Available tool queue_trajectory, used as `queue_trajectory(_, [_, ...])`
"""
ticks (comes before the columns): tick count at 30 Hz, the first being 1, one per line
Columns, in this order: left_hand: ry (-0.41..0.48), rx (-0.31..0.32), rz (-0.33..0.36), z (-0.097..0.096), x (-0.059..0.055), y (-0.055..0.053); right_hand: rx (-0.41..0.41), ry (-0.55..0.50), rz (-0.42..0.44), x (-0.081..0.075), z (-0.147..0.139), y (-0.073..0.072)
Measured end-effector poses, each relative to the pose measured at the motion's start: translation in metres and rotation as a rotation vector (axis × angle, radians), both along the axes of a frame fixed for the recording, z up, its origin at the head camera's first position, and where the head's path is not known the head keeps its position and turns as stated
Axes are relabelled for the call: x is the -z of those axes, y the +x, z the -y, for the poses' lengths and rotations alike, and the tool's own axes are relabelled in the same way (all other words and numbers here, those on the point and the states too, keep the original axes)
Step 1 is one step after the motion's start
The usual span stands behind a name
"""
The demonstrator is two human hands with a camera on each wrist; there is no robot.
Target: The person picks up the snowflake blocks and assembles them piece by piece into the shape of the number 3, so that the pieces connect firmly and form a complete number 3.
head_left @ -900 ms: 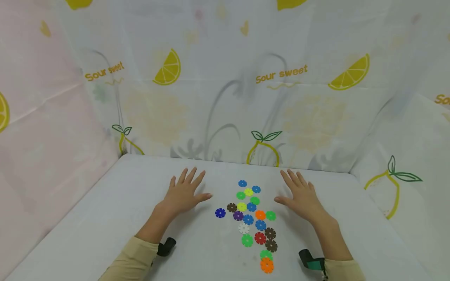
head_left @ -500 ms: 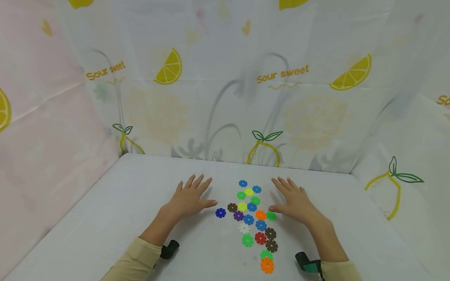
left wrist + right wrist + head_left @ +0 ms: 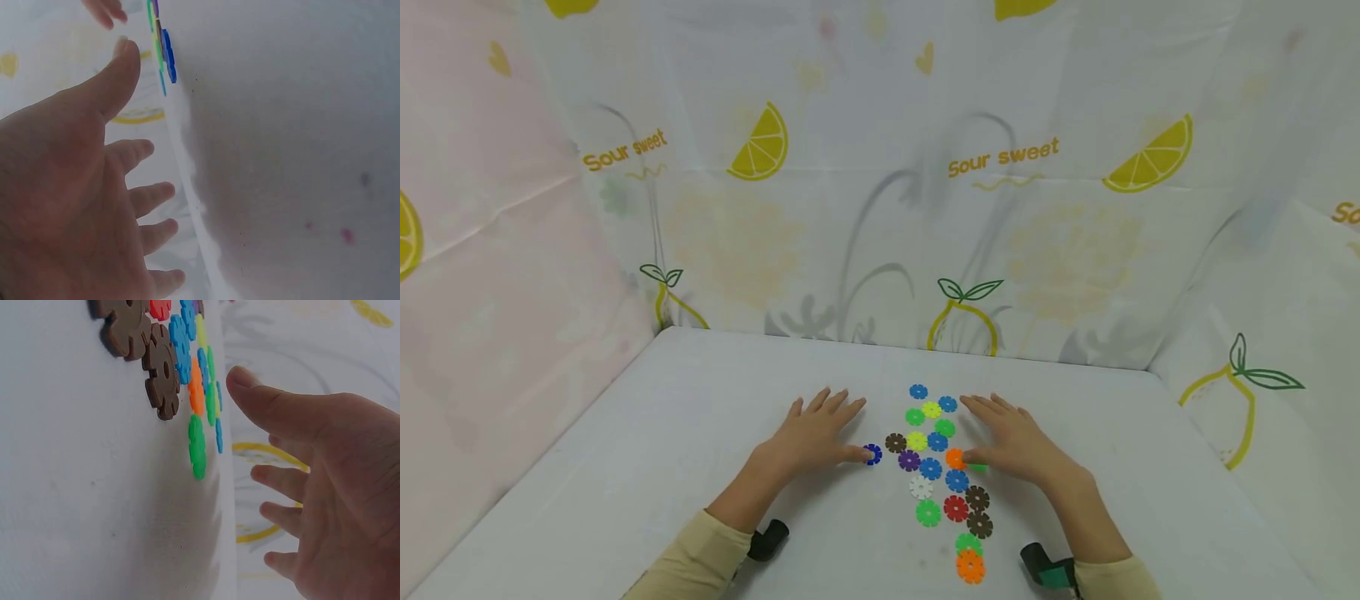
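Observation:
Several flat, notched plastic discs lie in a loose band on the white table, among them a red disc point(image 3: 956, 508), a white disc point(image 3: 921, 487) and a purple disc point(image 3: 909, 461). My left hand point(image 3: 812, 437) hovers palm down with fingers spread, its thumb overlapping the dark blue disc point(image 3: 875, 454) in the head view. In the left wrist view that thumb is raised off the table. My right hand point(image 3: 1018, 442) also hovers, fingers extended; from the head its thumb covers part of the orange disc point(image 3: 955, 458) and most of a green disc point(image 3: 197, 447). Neither hand holds anything.
The white table point(image 3: 647, 467) meets a lemon-printed cloth wall point(image 3: 850, 208) along its back edge, with cloth at both sides. Near the front lie an orange disc point(image 3: 970, 567) and a green disc point(image 3: 967, 544), overlapping. Black wrist devices point(image 3: 769, 540) sit under both forearms.
Both hands have moved inward and toward the front of the table, so their thumbs now overlap discs in the head view. The discs have stayed where they were.

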State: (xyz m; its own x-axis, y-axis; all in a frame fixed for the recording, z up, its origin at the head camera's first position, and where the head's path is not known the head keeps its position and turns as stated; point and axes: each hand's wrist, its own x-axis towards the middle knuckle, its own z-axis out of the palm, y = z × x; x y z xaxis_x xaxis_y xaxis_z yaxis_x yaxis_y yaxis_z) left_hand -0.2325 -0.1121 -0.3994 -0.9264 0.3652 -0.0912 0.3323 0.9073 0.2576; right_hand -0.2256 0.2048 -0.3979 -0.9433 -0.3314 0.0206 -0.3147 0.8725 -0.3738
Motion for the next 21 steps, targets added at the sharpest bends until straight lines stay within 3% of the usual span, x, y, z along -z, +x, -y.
queue_trajectory(9, [-0.005, 0.023, -0.013, -0.006, 0.0, 0.006, -0.056, -0.03, -0.007, 0.0, 0.01, 0.002])
queue_trajectory(21, [0.0, 0.083, -0.039, -0.014, 0.002, 0.007, -0.036, -0.017, 0.039, 0.002, 0.027, 0.005])
